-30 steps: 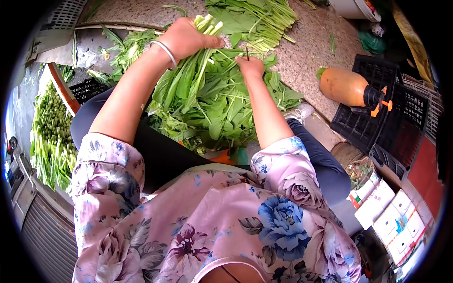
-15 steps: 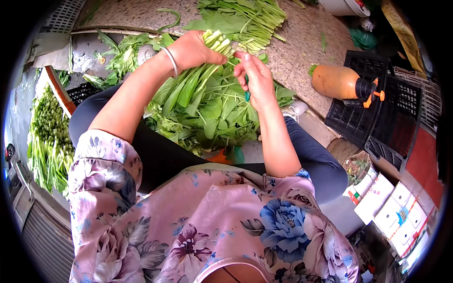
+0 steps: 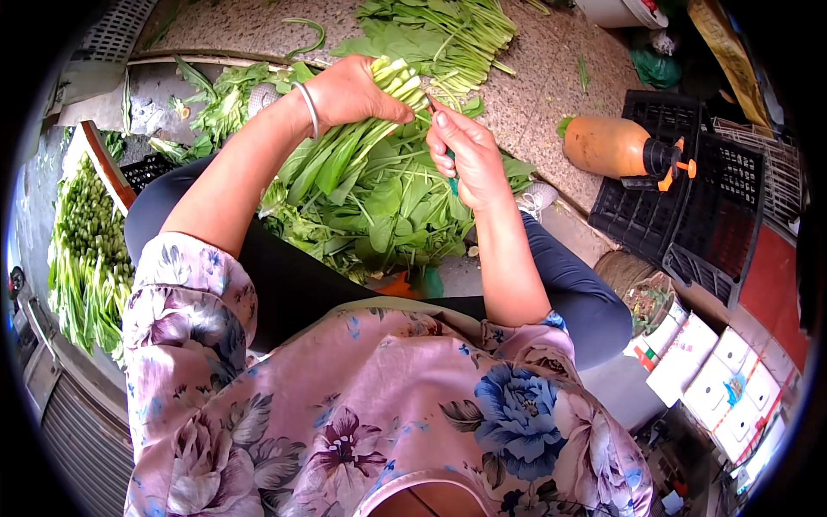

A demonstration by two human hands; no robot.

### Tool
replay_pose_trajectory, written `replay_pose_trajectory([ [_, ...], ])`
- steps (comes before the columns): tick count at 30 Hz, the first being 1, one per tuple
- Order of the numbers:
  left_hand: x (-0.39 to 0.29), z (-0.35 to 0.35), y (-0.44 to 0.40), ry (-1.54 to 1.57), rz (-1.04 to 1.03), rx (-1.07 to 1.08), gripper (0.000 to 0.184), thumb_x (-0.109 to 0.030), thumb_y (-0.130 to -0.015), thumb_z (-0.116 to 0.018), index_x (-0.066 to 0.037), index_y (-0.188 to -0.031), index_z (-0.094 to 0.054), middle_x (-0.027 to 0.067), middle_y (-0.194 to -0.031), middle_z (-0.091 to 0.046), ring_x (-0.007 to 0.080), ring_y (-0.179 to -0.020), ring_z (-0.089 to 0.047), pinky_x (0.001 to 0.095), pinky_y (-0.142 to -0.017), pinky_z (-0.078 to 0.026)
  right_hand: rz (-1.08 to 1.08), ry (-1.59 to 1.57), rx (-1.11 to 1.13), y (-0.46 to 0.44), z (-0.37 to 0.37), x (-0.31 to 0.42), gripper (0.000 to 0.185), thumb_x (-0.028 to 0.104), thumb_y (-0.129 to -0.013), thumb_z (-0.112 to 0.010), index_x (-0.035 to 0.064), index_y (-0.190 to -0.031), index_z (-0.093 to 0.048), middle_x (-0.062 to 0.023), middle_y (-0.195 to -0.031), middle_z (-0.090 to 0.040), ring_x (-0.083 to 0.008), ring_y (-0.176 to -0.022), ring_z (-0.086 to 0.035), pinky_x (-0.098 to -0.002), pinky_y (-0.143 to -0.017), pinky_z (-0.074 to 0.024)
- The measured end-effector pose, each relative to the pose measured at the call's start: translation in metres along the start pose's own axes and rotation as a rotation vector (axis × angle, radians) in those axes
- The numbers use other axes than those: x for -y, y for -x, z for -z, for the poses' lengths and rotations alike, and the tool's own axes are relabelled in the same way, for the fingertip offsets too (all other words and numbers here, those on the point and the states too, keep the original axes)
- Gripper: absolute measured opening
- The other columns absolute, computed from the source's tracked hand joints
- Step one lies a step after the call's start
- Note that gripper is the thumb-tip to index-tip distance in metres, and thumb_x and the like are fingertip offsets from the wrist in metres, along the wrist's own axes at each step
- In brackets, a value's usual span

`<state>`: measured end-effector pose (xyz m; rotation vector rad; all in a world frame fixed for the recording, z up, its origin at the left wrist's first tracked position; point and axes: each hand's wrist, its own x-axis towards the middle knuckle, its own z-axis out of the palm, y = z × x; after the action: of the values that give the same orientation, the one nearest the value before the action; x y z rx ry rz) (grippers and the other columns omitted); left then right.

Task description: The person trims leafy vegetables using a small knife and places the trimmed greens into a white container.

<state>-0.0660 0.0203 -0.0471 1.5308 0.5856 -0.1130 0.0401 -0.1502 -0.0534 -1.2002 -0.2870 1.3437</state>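
Note:
My left hand, with a bangle at the wrist, is wrapped round a bunch of leafy greens, whose pale cut stem ends show above the thumb. Just right of those stems, my right hand is closed on a small knife with a green handle; its dark tip is near the stem ends. Below both hands lies a heap of loose green leaves. Another pile of greens rests on the speckled stone slab beyond my hands.
An orange spray bottle lies by black crates on the right. White boxes stand at the lower right. Stacked green stems sit at the left beside a wooden-edged board. A white bucket is at the top right.
My right hand has turned and come up beside the stem ends, showing the green handle. My left hand has moved slightly down with the bunch. The view has shifted a little.

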Motion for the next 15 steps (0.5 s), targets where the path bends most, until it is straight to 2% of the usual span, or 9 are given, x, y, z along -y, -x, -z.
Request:
replay_pose_trajectory([
  [4, 0.001, 0.0, 0.0, 0.095, 0.028, 0.046, 0.03, -0.003, -0.067, -0.072, -0.004, -0.094, -0.059, 0.0005, -0.084, -0.062, 0.0092, -0.075, -0.057, 0.024, -0.07, -0.047, -0.03, -0.035, 0.014, -0.002, 0.006, -0.002, 0.037, 0.023, -0.087, -0.055, 0.0008, -0.116, -0.05, 0.0037, -0.063, -0.041, -0.0032, -0.05, -0.035, -0.0154, -0.041, -0.0255],
  [6, 0.001, -0.001, 0.0, 0.116, 0.039, 0.054, 0.031, -0.003, -0.066, -0.073, -0.004, -0.094, -0.059, 0.0005, -0.084, -0.062, 0.0091, -0.075, -0.057, 0.024, -0.071, -0.047, -0.038, -0.159, 0.075, -0.002, 0.009, -0.003, 0.037, 0.022, -0.087, -0.055, 0.0015, -0.117, -0.05, 0.0044, -0.062, -0.039, -0.0031, -0.05, -0.034, -0.0154, -0.041, -0.0261],
  [10, -0.004, -0.004, 0.004, 0.136, -0.004, 0.077, 0.033, -0.002, -0.065, -0.075, -0.004, -0.093, -0.059, 0.0006, -0.083, -0.062, 0.0091, -0.075, -0.057, 0.0242, -0.07, -0.048, -0.039, -0.095, 0.036, 0.001, 0.011, -0.004, 0.036, 0.022, -0.088, -0.054, 0.0027, -0.117, -0.05, 0.0042, -0.062, -0.038, -0.0037, -0.05, -0.034, -0.0155, -0.041, -0.0265],
  [15, -0.013, -0.009, 0.007, 0.22, -0.032, 0.112, 0.035, -0.002, -0.063, -0.076, -0.004, -0.093, -0.058, 0.0008, -0.083, -0.061, 0.0093, -0.074, -0.057, 0.0243, -0.069, -0.048, -0.054, -0.178, 0.042, 0.001, 0.015, -0.007, 0.033, 0.023, -0.088, -0.053, 0.0051, -0.116, -0.05, 0.0042, -0.062, -0.038, -0.0039, -0.049, -0.034, -0.0162, -0.04, -0.0266],
])
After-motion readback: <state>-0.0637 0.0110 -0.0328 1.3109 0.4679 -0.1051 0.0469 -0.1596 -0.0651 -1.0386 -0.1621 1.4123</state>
